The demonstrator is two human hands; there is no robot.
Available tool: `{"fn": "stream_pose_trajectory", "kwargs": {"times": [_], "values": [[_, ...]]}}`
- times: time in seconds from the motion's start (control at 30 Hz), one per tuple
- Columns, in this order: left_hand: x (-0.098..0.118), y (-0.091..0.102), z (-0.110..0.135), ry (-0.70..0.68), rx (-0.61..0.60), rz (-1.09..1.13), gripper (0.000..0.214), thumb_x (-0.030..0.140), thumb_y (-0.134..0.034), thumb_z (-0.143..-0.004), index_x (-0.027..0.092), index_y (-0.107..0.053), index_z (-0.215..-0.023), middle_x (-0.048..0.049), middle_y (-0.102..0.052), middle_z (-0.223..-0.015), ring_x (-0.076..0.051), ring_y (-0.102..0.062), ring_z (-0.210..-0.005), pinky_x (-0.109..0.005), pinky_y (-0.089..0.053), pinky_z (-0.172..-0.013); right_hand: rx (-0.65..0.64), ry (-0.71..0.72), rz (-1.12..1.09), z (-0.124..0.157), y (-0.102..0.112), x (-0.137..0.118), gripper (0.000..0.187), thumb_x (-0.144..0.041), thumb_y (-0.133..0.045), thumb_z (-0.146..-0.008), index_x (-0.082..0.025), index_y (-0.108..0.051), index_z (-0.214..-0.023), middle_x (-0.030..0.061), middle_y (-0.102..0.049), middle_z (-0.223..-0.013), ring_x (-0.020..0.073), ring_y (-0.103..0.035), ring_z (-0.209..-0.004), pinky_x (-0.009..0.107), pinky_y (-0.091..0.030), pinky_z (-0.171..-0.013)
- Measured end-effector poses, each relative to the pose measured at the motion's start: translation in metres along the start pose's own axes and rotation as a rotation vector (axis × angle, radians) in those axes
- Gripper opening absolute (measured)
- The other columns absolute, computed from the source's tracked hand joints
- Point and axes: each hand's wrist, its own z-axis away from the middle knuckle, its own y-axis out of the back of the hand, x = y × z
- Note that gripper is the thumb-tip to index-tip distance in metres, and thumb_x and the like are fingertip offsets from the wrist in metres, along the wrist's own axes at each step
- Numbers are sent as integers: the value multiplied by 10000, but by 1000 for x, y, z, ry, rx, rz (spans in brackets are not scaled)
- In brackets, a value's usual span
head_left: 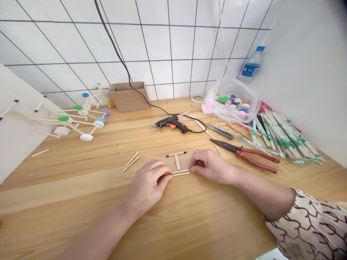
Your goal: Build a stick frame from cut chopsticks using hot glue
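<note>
My left hand (pixel 150 182) pinches the left end of a pair of short wooden sticks (pixel 181 174) that lie side by side, with a thin dark line between them. At their right end is my right hand (pixel 210 166), its thumb and forefinger closed at the tip and the other fingers curled. Just beyond the pair, upright sticks (pixel 177 162) run away from me to a crosswise stick with black ends (pixel 176 154), like a capital I. Whether the pieces are joined I cannot tell. Two loose short sticks (pixel 131 163) lie left of this, beyond my left hand.
A black glue gun (pixel 172 123) with a cord lies behind, beside snips (pixel 221 131) and red-handled pliers (pixel 244 151). Right: a bag of bottle caps (pixel 230 103), wrapped chopsticks (pixel 287 133), a water bottle (pixel 252 65). Left: stick frames with cap wheels (pixel 86 137) and a cardboard box (pixel 128 99).
</note>
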Motion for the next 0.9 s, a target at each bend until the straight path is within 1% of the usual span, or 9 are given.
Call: {"fn": "stream_pose_trajectory", "kwargs": {"times": [0.17, 0.37, 0.47, 0.6, 0.7, 0.77, 0.83, 0.9], "values": [[5, 3, -1, -47, 14, -20, 182, 147, -508, -856, 186, -631, -727, -12, -625, -707, -159, -572, -696, -276, -466, -639, 9, 14, -10, 0, 0, 1, 93, -69, -630, -742, -155, -666, -747, -18, -612, -679, 90, -530, -590, 199, -374, -573], [6, -2, -1, -75, 2, -32, 191, 126, -519, -850, 191, -644, -721, -19, -619, -721, -161, -569, -709, -270, -461, -639, 46, 60, 66, 0, -4, 0, 78, -97, -630, -755, -163, -671, -757, -1, -626, -711, 108, -548, -629, 214, -383, -597], [5, -3, 0, -69, -35, -54, 205, 111, -499, -860, 183, -630, -720, -20, -604, -724, -167, -557, -720, -278, -451, -648, 56, 56, 97, 0, -5, -2, 78, -104, -630, -756, -169, -670, -744, 1, -628, -709, 110, -545, -630, 216, -383, -599], [2, -1, 2, -103, -102, -110, 218, 114, -456, -886, 171, -609, -743, -26, -587, -739, -181, -533, -733, -308, -439, -681, 47, 49, 104, 0, -3, -5, 81, -102, -626, -752, -170, -667, -735, -2, -626, -700, 104, -538, -616, 210, -383, -589], [-3, 6, 3, -138, -189, -139, 228, 126, -425, -902, 174, -587, -748, -30, -583, -765, -182, -527, -753, -318, -436, -720, 57, 52, 96, 0, -3, -6, 87, -89, -629, -736, -167, -660, -713, -7, -619, -686, 96, -530, -594, 203, -383, -574], [-8, 14, 3, -127, -249, -154, 216, 144, -429, -898, 181, -575, -743, -32, -592, -792, -186, -536, -782, -320, -434, -740, 66, 66, 87, 1, -3, -6, 90, -83, -629, -728, -166, -652, -701, -7, -617, -684, 92, -526, -584, 198, -383, -562], [-17, 26, 3, -60, -269, -201, 198, 174, -437, -890, 190, -580, -754, -37, -606, -829, -197, -550, -819, -323, -435, -748, 69, 81, 82, 1, -3, -5, 87, -86, -628, -729, -167, -648, -706, -5, -618, -694, 92, -531, -588, 196, -385, -559], [-27, 39, 2, 58, -241, -266, 187, 195, -437, -875, 195, -589, -767, -40, -613, -830, -201, -564, -819, -313, -441, -728, 68, 86, 88, 2, -4, -4, 74, -97, -632, -734, -169, -647, -720, -1, -621, -711, 97, -541, -606, 200, -390, -567]]}}
